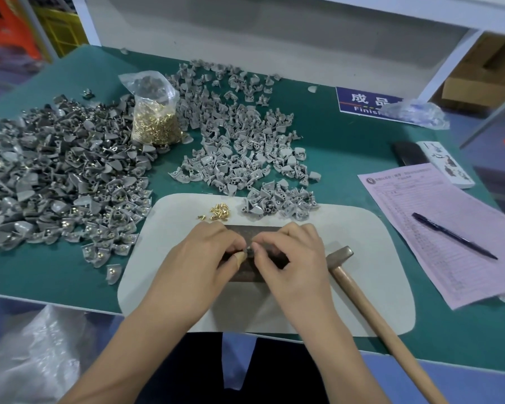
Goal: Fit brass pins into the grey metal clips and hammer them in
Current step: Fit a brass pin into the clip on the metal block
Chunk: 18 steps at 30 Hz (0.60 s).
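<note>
While both hands meet, left hand (199, 258) and right hand (289, 252) fingertips pinch one grey clip (249, 249) — together.

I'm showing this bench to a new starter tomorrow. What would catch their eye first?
Probably the two big heaps of grey clips: a darker pile at the left and a paler one in the middle, with a bag of brass pins between them. Next, the left hand and right hand pinching a small part together over the white mat, and the hammer lying at the right.
</note>
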{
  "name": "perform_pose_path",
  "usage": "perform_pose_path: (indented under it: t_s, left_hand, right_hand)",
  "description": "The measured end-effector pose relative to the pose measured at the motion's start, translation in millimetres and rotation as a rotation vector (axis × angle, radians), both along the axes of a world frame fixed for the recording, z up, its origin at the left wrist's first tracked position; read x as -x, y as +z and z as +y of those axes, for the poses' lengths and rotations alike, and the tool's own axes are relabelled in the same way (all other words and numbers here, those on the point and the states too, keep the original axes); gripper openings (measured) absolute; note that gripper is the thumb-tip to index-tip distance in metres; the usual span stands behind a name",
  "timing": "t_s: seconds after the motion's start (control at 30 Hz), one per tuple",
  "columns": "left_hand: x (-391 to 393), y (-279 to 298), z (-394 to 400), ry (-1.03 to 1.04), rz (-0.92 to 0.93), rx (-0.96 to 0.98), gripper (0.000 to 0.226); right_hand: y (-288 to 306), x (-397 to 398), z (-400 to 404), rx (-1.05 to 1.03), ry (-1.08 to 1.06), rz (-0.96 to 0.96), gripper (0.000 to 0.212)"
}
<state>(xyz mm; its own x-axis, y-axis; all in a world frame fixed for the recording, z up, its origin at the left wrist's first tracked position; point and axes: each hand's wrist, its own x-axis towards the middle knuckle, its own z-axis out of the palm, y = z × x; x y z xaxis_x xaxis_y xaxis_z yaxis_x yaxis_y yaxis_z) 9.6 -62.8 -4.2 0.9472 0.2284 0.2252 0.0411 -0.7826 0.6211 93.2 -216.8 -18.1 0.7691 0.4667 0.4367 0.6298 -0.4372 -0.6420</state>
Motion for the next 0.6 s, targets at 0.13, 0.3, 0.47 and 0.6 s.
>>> perform_pose_path:
  t_s: [0.13,0.3,0.47,0.6]
  left_hand:
    - [0,-3,0,0.007,-0.018,0.012,0.012]
    - [0,-13,0,0.016,-0.048,0.101,0.014]
    - [0,-20,0,0.019,-0.05,0.103,0.014]
    - [0,-21,3,0.019,-0.055,0.124,0.014]
  right_hand:
    - [1,-4,0,0.091,0.026,-0.045,0.004]
    - [3,-8,-5,0.147,0.082,-0.031,0.006]
    - [6,-11,-8,0.157,0.144,-0.006,0.007]
    - [5,-7,-7,0.131,0.132,0.014,0.007]
